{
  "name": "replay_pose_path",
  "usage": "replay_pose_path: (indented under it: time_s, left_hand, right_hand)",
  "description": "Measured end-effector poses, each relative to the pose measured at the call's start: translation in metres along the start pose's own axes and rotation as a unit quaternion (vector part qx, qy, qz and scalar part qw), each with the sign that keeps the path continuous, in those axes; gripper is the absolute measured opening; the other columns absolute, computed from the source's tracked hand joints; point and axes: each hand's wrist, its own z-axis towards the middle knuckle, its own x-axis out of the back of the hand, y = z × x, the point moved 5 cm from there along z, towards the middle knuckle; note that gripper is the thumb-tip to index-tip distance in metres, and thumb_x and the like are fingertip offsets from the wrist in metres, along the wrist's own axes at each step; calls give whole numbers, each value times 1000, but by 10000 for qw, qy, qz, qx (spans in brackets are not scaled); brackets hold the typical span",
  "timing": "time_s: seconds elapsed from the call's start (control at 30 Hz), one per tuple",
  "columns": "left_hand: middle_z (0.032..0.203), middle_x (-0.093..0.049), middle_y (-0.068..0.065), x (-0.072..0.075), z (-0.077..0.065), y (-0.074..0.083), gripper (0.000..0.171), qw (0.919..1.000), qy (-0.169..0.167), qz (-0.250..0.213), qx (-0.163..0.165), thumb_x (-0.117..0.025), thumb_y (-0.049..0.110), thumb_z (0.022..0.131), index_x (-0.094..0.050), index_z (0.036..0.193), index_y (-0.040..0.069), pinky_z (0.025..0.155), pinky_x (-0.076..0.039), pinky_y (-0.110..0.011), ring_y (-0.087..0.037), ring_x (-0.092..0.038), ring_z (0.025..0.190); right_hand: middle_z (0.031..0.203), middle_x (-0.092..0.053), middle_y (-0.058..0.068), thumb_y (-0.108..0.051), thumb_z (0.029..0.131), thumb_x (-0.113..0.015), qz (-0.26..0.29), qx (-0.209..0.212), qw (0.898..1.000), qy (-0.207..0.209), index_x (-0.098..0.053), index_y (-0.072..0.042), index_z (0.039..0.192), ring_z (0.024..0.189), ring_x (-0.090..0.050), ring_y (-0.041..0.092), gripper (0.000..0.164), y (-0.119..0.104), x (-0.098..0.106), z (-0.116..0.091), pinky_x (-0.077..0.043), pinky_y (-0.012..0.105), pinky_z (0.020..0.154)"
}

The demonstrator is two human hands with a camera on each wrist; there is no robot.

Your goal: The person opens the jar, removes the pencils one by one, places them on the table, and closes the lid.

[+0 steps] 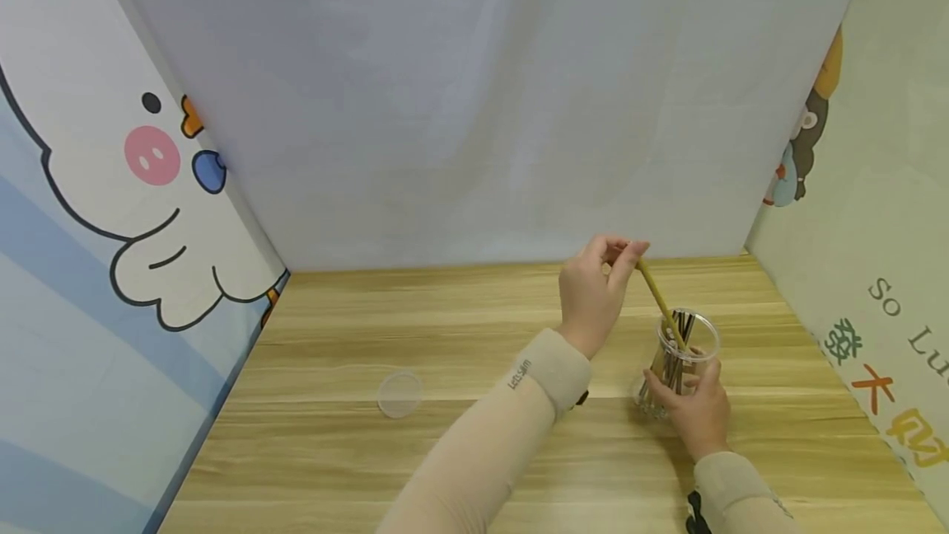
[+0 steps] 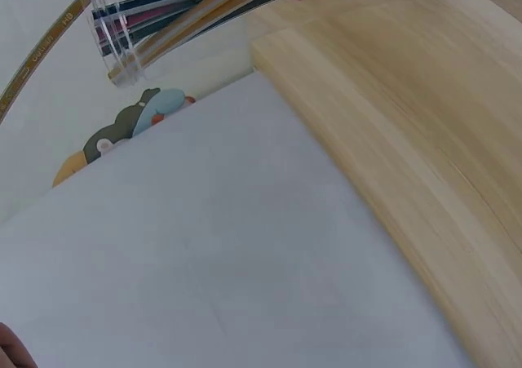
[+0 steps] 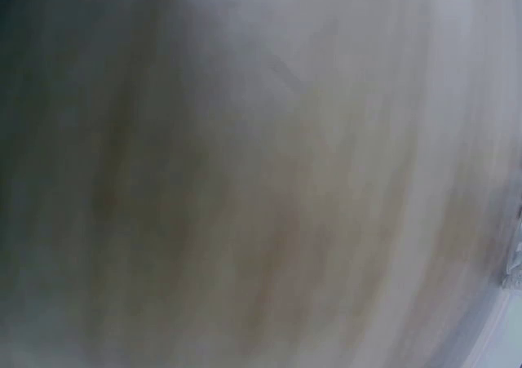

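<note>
My left hand [image 1: 593, 295] pinches the upper end of a yellow pencil [image 1: 654, 287] between thumb and fingers. The pencil slants down, its lower end inside the mouth of a clear plastic cup [image 1: 712, 342]. Low on the cup's side, my right hand [image 1: 700, 417] grips it with thumb and fingers spread around the wall. Several dark pencils [image 1: 671, 373] stand in the cup. From the left wrist, the yellow pencil [image 2: 42, 48] shows "HB" lettering, and yellow and dark pencils [image 2: 204, 11] lean inside the cup. The right wrist view is blurred.
A round, clear disc [image 1: 399, 395] lies on the wooden table [image 1: 319, 452], left of my left arm. Behind the table hangs a pale grey sheet [image 1: 445, 105]. Cartoon-printed panels [image 1: 96, 147] border the left and right sides.
</note>
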Motion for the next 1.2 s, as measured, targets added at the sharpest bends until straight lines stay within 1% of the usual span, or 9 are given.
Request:
replay_pose_path:
  time_s: [0.2,0.4,0.5,0.67,0.8,0.93,0.97,1.1,1.2]
  left_hand:
    - [80,-75,-13,10,8,-7,16,9978,259,-573,229,-65,16,96,-64,96,0,43,-30,-10,-19,-69,66]
    - [80,-75,-15,13,12,-13,14,9960,273,-743,410,-65,13,96,-64,97,-1,41,-33,-12,-21,-70,66]
    - [77,-74,-14,13,10,-19,16,9941,175,-844,655,-65,15,97,-65,97,-1,42,-34,-13,-15,-64,58]
    - [67,-70,-11,9,-1,-31,23,9912,-83,-841,1022,-64,22,98,-67,95,0,42,-32,-15,-1,-39,43]
    - [65,-69,-9,5,-13,-39,26,9879,-278,-798,1298,-63,27,98,-68,94,2,41,-31,-15,1,-34,41]
    - [65,-70,-7,0,-26,-48,32,9783,-494,-879,1810,-63,35,97,-71,94,4,40,-29,-17,-1,-33,40]
    - [65,-70,-7,-2,-30,-51,33,9746,-558,-906,1972,-63,37,97,-71,94,5,41,-32,-16,-1,-36,40]
    - [69,-71,-7,-13,-52,-64,31,9532,-808,-1046,2720,-66,39,94,-74,94,10,49,-45,-17,-1,-50,48]
    - [69,-72,-4,-20,-69,-75,27,9408,-935,-993,3102,-69,38,92,-75,93,12,51,-44,-18,-5,-60,55]
  right_hand:
    - [114,-61,38,-39,83,-76,-36,-80,10000,-47,-36,3,129,102,-62,51,74,1,-1,0,-50,60,79]
    - [115,-61,38,-40,84,-76,-77,-99,9999,-67,-35,2,133,103,-63,51,77,1,0,1,-50,59,79]
    - [114,-62,38,-39,83,-76,-103,-88,9999,-61,-35,3,132,102,-63,51,76,2,-1,1,-49,59,79]
    - [114,-62,38,-38,83,-76,-104,-93,9998,-118,-34,2,134,102,-62,51,77,1,-1,1,-49,60,80]
    - [115,-62,37,-40,83,-76,-59,-88,9999,-131,-34,1,137,101,-63,50,79,0,-2,1,-50,57,79]
    - [113,-62,38,-38,83,-77,-16,-20,10000,-91,-35,3,133,100,-64,50,77,-2,-3,1,-51,58,77]
    - [113,-62,38,-38,83,-77,-12,-8,10000,-81,-35,3,132,100,-63,51,76,-2,-3,1,-51,58,78]
    - [115,-61,38,-38,83,-77,62,16,9999,-79,-35,3,134,102,-62,51,78,-2,-3,2,-50,62,81]
    - [116,-60,38,-37,83,-78,106,31,9999,-67,-35,4,134,102,-62,52,78,0,-4,1,-50,63,83]
